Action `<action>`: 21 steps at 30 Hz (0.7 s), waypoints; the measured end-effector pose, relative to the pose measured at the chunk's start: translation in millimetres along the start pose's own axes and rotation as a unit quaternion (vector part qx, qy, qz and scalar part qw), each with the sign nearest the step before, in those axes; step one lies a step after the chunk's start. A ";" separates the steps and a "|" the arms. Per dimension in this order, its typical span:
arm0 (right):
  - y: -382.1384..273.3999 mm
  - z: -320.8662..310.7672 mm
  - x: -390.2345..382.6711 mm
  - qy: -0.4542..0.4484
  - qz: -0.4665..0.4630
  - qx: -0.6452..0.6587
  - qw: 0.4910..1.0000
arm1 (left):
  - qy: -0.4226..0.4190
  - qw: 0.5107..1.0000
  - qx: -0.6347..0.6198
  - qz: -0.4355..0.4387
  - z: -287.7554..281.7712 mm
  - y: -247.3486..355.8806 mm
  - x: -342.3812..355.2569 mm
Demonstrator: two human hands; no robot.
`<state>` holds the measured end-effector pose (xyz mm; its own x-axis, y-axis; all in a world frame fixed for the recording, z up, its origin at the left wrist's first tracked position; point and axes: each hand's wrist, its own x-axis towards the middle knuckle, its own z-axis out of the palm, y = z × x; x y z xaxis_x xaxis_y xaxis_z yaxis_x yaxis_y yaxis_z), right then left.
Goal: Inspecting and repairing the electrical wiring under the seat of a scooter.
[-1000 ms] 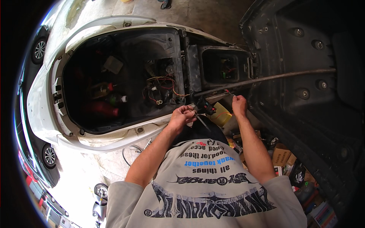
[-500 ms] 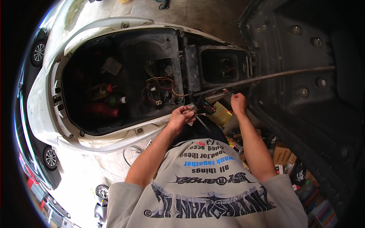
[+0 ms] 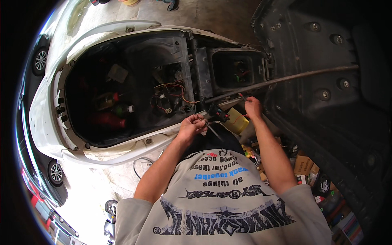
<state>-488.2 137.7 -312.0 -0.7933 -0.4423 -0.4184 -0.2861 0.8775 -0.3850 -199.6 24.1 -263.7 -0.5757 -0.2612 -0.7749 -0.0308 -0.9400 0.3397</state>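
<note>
My left hand is closed in a pinch beside the scooter's near rim, and a thin dark rod sticks out of its fingers. What else the fingers cover is hidden. Just right of it sits a small black device with coloured spots on its face. A thin red wire runs from near that device toward my right hand. That hand is closed on a slim red-tipped piece, its tip close to the scooter's body below the small battery-sized bay.
The white scooter body holds a dark storage well with bottles and loose wires. A metal bar crosses to the raised black seat underside. A yellow container stands near my knees; boxes clutter the lower right.
The view has shifted slightly. My right hand has tilted the red-tipped piece more upright; my left hand keeps almost the same pose.
</note>
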 end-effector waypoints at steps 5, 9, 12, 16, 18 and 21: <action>-29.6 -11.5 -9.0 -0.077 0.085 0.070 0.991 | 0.012 1.000 -0.007 0.001 -2.8 -2.9 -2.5; -37.4 -14.4 -5.0 -0.105 0.100 0.083 0.986 | 0.013 1.000 -0.003 0.004 -1.1 -3.5 -3.5; -33.2 -8.9 1.9 -0.137 0.115 0.120 0.977 | 0.015 1.000 0.000 0.004 -2.9 -5.8 -1.6; -39.0 -7.4 3.1 -0.167 0.154 0.192 0.955 | 0.022 1.000 0.002 0.000 -0.3 -3.7 -4.4; -41.9 -9.1 2.7 -0.179 0.163 0.205 0.948 | 0.021 1.000 0.000 0.001 0.0 -3.8 -4.8; -44.0 -12.3 2.5 -0.198 0.161 0.212 0.943 | 0.023 1.000 0.006 0.001 0.4 -4.1 -4.6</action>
<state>-484.2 100.2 -286.0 -0.5149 -0.2741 -0.8122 0.2428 0.8621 -0.4448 -197.2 29.3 -261.3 -0.5374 -0.2737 -0.7977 -0.0389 -0.9368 0.3477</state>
